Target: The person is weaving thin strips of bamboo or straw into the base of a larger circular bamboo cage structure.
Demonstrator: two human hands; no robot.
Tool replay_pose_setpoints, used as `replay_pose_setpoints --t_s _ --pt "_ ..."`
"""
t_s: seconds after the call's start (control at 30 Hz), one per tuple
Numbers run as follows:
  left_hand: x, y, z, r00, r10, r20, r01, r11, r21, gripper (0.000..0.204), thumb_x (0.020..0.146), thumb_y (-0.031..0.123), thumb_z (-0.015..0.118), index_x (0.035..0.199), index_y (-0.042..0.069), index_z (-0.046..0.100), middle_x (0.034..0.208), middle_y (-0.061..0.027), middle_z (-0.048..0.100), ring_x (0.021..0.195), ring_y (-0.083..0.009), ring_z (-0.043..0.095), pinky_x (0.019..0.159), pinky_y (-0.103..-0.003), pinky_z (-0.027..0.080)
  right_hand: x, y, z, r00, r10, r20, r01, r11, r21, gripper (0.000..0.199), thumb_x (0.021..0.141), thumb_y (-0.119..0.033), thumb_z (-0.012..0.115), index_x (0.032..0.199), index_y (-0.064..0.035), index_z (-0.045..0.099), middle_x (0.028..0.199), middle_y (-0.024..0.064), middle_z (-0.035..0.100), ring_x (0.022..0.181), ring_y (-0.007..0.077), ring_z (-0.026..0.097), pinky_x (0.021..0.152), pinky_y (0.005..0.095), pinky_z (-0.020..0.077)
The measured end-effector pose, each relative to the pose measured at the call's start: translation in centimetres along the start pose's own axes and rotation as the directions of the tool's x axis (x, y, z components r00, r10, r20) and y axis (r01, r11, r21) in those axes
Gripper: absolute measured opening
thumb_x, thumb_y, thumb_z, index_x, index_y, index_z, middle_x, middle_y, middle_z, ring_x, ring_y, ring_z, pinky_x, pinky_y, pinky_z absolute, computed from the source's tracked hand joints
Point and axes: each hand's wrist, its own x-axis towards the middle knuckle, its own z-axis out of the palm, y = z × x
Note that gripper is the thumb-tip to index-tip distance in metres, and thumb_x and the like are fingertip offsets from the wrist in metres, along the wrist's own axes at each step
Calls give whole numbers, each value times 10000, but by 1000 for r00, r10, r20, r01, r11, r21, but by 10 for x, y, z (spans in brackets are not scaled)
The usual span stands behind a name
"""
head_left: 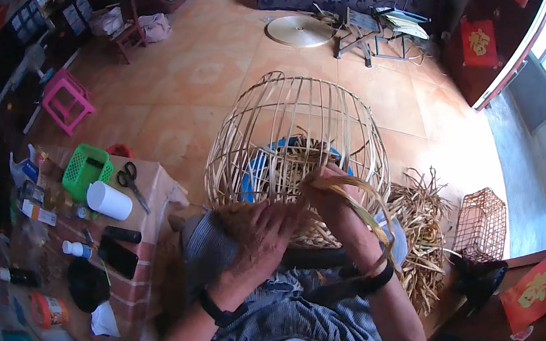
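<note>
Both hands on basket frame (297,153) | right hand (330,194) pinches strip (360,210) | left hand (265,238) grips rim

Both forearms are entering from the lower edge and converging; the left hand (267,236) is lying palm-down, fingers spread and curled; the right hand (327,192) is reaching further forward, fingers pinching closed; each wrist is wearing a dark band.

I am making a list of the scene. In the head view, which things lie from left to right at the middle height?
Pink plastic stool → green plastic basket → round woven bamboo cage → heap of dry bamboo strips → small orange wire cage.
</note>
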Motion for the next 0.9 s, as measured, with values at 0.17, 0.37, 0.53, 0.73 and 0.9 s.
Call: replay_pose_setpoints --t_s 0.17,0.37,0.53,0.73,0.9 --pt "5 9 -4 999 17 30 -18 999 45 736 958 17 526 1671 0 345 1465 -234 578 1414 -372 545 1273 -544 348 15 -7 -11 992 3 130 -22 990 143 174 947 -166 783 902 -37 676 899 131 632 860 320 626 750 436 511" --pt "5 15 1 999 6 52 -14 989 145 713 960 15 532 1650 -21 358 1474 -272 562 1414 -409 534 1282 -547 339 11 -4 -30 982 -43 187 41 999 11 88 978 -125 768 1007 -49 732 990 91 657 907 242 661 776 380 533" --pt "0 10 1 999 -28 39 25 996 88 753 946 -1 547 1666 -23 329 1471 -276 569 1420 -411 533 1270 -555 347 15 -13 -32 979 40 202 -57 995 81 100 966 -130 772 1026 -58 736 1012 100 660 959 255 656 814 389 534" --pt "9 24 -4 999 -14 40 3 961 278 700 967 94 600 1625 -20 389 1404 -196 606 1376 -378 558 1244 -540 373 22 10 -23 973 -144 181 162 983 -84 101 922 -106 775 988 -65 710 970 101 636 926 282 622 775 406 524" --pt "7 26 -5 999 -37 5 35 980 198 703 960 27 562 1639 -10 381 1421 -207 599 1388 -372 544 1269 -558 328 13 -6 -25 939 -269 214 309 933 -186 106 924 -114 783 983 -63 711 940 88 639 935 295 632 764 418 537"
